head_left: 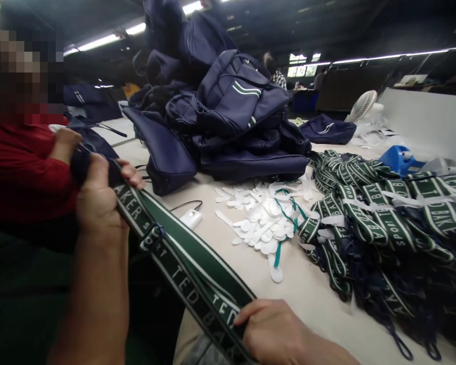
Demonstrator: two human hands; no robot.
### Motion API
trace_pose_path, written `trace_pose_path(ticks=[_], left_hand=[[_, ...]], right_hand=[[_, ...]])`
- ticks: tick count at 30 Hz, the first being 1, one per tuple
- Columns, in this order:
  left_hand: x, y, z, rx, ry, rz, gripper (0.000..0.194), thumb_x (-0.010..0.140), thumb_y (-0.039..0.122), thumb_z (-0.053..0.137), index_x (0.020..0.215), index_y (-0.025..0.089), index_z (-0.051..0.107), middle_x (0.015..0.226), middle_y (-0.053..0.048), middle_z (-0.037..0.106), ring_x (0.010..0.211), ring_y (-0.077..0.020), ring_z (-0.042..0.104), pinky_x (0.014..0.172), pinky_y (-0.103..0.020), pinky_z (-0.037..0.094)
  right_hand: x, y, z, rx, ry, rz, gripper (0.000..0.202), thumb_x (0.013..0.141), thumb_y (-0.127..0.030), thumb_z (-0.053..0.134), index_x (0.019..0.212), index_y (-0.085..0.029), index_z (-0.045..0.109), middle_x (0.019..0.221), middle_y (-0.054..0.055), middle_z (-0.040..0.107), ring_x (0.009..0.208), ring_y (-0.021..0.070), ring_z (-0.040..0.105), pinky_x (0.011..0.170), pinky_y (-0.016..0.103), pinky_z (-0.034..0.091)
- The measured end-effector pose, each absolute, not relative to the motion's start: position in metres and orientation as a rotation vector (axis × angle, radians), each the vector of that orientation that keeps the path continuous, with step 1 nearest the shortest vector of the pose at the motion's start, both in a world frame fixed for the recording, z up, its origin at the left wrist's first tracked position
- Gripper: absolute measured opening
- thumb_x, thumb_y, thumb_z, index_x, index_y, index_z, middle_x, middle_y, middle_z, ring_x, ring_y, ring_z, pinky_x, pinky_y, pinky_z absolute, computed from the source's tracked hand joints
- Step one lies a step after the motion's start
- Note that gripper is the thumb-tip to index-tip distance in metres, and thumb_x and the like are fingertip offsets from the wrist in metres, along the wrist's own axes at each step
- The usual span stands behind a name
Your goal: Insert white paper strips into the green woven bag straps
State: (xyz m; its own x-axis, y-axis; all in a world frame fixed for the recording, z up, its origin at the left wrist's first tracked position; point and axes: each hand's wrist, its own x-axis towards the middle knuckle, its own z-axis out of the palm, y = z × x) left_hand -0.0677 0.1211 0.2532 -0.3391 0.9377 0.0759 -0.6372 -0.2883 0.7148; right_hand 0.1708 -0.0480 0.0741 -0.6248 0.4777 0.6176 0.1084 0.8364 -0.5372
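Observation:
A dark green strap (197, 238) with white edging and lettering runs slantwise between my two hands, doubled into layers, with a dark slider buckle (152, 237) on it. My left hand (102, 190) is closed around its upper end, where a dark navy part sits in the grip. Lower down, nearer my lap, my right hand (275, 327) is closed on the strap's other end. Part of that end is hidden behind the fingers. To the right lies a big heap of similar straps (387, 218), some bound with white strips.
Navy bags (231, 101) are piled high on the pale table (220, 253). White tabs (262, 218) lie scattered before them, beside a white box with a cable (190, 218). A blue tape dispenser (399, 159) and a fan (364, 105) stand at right. A person in red (23, 172) is close at left.

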Motion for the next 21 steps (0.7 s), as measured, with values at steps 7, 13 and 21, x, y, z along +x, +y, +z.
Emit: trace_pose_path(ticks=[7, 13, 21], left_hand=[[-0.093, 0.138, 0.193, 0.260, 0.848, 1.673, 0.032, 0.104, 0.019, 0.028, 0.082, 0.013, 0.051, 0.063, 0.000, 0.057, 0.050, -0.0074, 0.059, 0.051, -0.015, 0.056], [-0.075, 0.098, 0.206, 0.335, 0.549, 1.535, 0.033, 0.104, 0.029, 0.033, 0.089, 0.010, 0.056, 0.065, -0.002, 0.058, 0.053, -0.0087, 0.061, 0.051, -0.016, 0.056], [-0.040, 0.051, 0.242, 0.847, 0.141, 1.465, 0.060, 0.103, 0.048, 0.017, 0.087, 0.010, 0.061, 0.057, 0.002, 0.057, 0.047, -0.0065, 0.060, 0.044, -0.014, 0.052]], right_hand=[[0.186, -0.044, 0.079, -0.774, -2.161, 0.120, 0.038, 0.107, -0.035, 0.027, 0.125, -0.012, 0.050, 0.071, 0.004, 0.066, 0.061, 0.0161, 0.059, 0.074, 0.029, 0.052], [0.199, -0.039, 0.033, -0.851, -2.291, 0.568, 0.047, 0.105, -0.048, 0.028, 0.099, -0.024, 0.067, 0.075, 0.001, 0.067, 0.076, 0.0145, 0.064, 0.090, 0.029, 0.046], [0.182, -0.043, 0.075, -1.209, -2.080, 1.179, 0.035, 0.104, -0.038, 0.037, 0.132, -0.027, 0.055, 0.109, 0.005, 0.070, 0.097, 0.0190, 0.065, 0.084, 0.026, 0.048]])
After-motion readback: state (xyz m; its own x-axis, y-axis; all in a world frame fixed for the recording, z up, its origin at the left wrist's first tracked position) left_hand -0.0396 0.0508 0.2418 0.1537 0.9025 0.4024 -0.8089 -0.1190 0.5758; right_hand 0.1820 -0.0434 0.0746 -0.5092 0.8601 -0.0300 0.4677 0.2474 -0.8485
